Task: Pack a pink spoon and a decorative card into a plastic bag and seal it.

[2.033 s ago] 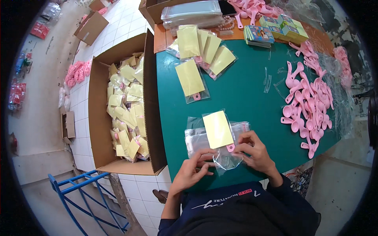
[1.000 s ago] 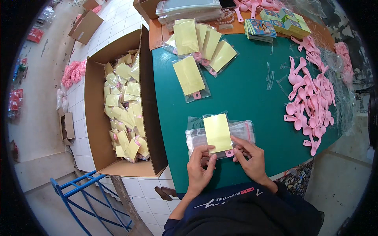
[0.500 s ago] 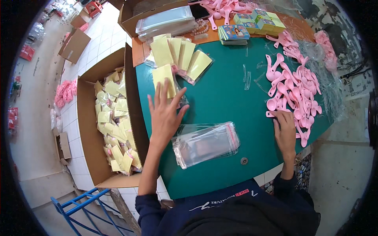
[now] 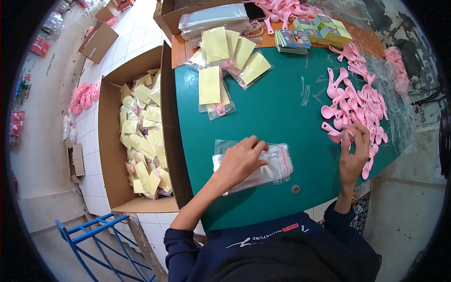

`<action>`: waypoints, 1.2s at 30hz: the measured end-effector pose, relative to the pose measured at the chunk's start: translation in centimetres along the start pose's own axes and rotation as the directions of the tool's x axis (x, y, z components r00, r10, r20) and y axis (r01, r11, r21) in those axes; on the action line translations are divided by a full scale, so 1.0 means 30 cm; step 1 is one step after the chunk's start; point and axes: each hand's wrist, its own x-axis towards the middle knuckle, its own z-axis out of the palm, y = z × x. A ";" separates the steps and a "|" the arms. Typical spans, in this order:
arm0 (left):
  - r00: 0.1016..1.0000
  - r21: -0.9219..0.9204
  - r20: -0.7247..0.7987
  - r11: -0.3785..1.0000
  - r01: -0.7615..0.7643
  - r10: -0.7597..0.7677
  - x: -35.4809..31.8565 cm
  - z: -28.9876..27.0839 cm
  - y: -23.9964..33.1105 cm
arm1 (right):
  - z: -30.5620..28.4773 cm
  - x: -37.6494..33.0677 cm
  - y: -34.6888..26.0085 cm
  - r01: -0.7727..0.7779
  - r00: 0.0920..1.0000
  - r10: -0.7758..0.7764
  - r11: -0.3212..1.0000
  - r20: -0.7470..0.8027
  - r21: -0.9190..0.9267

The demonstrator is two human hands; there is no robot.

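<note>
My left hand (image 4: 242,160) rests over a stack of clear plastic bags (image 4: 277,169) at the near middle of the green table. Its fingers are bent, with the thumb apart from them, and nothing shows between them. In my right hand (image 4: 353,157), thumb and fingers close on a pink spoon (image 4: 336,137), lifted at the near edge of a heap of pink spoons (image 4: 356,110). Farther off lie several filled clear bags with pale yellow cards (image 4: 209,85), one with a pink spoon handle showing below its card.
A deep cardboard box (image 4: 175,141) full of filled bags stands left of the table. More clear bags (image 4: 213,19) lie at the back, beside stacks of small printed cards (image 4: 292,39). Crumpled plastic film (image 4: 399,120) borders the spoons. A blue metal frame (image 4: 94,226) stands lower left.
My left hand has come back from the filled bag to the clear bag stack. My right hand has taken a pink spoon and raised it. The whole view has shifted slightly.
</note>
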 end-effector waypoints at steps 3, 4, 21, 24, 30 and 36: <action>0.997 -0.039 -0.006 0.997 0.072 -0.072 -0.012 0.015 -0.009 | 0.007 -0.032 -0.051 0.056 0.998 -0.056 0.998 0.011 0.039; 0.997 -0.117 -0.003 0.990 0.082 -0.083 -0.012 0.013 -0.010 | 0.012 -0.044 -0.056 -0.023 0.998 0.016 0.990 0.054 0.137; 0.969 -0.368 -0.101 0.913 0.173 -0.224 -0.037 -0.037 0.002 | 0.095 -0.087 -0.079 -0.136 0.963 0.070 0.959 0.260 0.248; 0.944 -0.403 -0.122 0.884 0.236 -0.307 -0.034 -0.096 0.011 | 0.091 -0.083 -0.078 -0.200 0.946 0.126 0.952 0.298 0.232; 0.947 -0.473 0.012 0.833 0.288 -0.321 -0.035 -0.062 -0.009 | 0.094 -0.052 -0.083 -0.186 0.982 0.183 0.909 0.044 0.374; 0.958 -0.583 -0.179 0.808 0.079 -0.223 -0.057 -0.078 -0.017 | 0.148 -0.065 -0.105 -0.015 0.983 -0.020 0.981 0.182 0.192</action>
